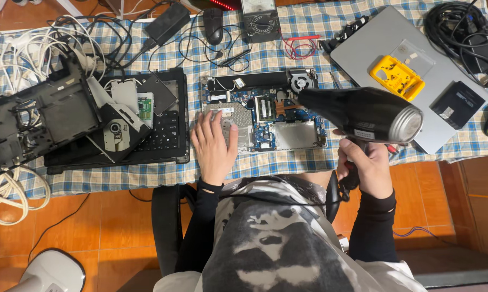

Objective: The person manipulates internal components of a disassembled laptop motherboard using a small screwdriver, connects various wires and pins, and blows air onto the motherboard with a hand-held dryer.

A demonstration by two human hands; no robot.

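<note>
The left hand [214, 141] lies flat, open, steadying the board [263, 113], while the right hand [365, 165] grips the dryer [363, 113] aimed at it.

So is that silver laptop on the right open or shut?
Shut. The silver laptop lies flat on the checked cloth, lid down, with a yellow tray and a black pad resting on top.

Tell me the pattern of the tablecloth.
The tablecloth is checked, blue and cream with yellow lines; the head view shows it.
</note>
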